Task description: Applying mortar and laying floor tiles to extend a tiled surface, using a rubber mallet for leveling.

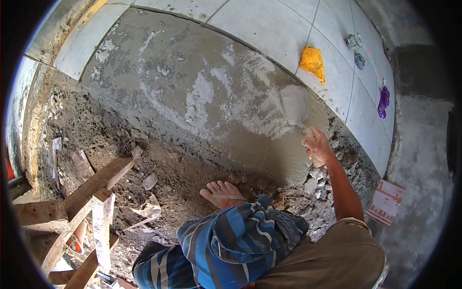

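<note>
My right hand [318, 146] is closed around the wooden handle of a trowel [294, 104]. Its grey, mortar-smeared blade lies flat on or just above the right end of a wet mortar bed [183, 62]. Pale dry powder, perhaps cement, is scattered in patches across the bed. Along the far and right edges, large white floor tiles [262, 24] meet the mortar. My left hand does not show anywhere in the picture.
Broken stones [320, 185] and soil border the bed at the right and near side. A wooden frame [98, 180] stands at the lower left. An orange wrapper [313, 64] and a purple scrap [383, 102] lie on the tiles. A cardboard piece [386, 202] sits at right.
</note>
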The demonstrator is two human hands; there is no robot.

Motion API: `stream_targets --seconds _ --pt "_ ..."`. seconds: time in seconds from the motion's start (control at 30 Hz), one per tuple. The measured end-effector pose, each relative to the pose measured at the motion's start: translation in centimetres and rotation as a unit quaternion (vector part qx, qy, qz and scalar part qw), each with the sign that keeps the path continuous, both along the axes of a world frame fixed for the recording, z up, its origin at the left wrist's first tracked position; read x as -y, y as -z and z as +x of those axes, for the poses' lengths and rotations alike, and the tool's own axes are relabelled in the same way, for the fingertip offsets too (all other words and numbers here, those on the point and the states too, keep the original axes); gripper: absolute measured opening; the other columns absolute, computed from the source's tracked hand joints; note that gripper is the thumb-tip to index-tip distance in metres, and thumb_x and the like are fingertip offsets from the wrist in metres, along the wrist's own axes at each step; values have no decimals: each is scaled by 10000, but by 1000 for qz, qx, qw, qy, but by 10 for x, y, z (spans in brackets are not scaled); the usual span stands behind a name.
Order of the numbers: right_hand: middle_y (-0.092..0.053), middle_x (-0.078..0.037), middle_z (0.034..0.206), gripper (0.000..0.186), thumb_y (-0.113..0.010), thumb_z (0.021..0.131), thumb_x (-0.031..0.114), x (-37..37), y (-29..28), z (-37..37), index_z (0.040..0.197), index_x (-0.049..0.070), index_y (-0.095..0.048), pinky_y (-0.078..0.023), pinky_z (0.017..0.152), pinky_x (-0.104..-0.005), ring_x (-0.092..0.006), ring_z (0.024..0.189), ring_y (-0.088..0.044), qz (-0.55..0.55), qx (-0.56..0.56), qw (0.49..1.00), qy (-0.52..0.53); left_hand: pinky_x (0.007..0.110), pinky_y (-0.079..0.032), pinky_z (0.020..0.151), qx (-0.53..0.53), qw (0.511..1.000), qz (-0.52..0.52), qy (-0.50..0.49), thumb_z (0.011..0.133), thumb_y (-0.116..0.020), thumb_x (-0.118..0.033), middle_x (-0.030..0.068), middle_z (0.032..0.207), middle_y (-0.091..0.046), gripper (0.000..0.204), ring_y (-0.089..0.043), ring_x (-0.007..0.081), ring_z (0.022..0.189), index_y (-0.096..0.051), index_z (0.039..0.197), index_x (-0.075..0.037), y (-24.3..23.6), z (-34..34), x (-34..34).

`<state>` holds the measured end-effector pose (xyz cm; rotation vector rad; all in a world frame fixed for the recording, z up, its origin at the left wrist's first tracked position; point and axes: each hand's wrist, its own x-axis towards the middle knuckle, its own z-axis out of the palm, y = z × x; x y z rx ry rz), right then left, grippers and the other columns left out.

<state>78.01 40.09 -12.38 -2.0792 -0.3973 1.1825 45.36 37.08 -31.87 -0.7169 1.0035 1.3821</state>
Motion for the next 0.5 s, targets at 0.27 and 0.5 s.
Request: stream_targets --seconds 0.27,0.5 --pt "-565 -25 770 385 -696 891 153 0 -7 -48 1238 52 -562 -452 455 -264 -88 531 -520 -87 -49 985 -144 316 -508 1035 -39 997 -50 33 1038 -426 -585 -79 1389 -533 554 -518 105 1260 -450 1441 -207 -47 4 -30" --pt "-619 -58 798 354 -696 885 181 68 -10 -83 1184 38 -571 -472 485 -315 -143 547 -576 -128 26 969 -211 316 -498 1057 -58 992 -76 80 1035 -436 -583 -77 1455 -496 575 -482 97 1326 -417 1471 -209 -54 8 -30"
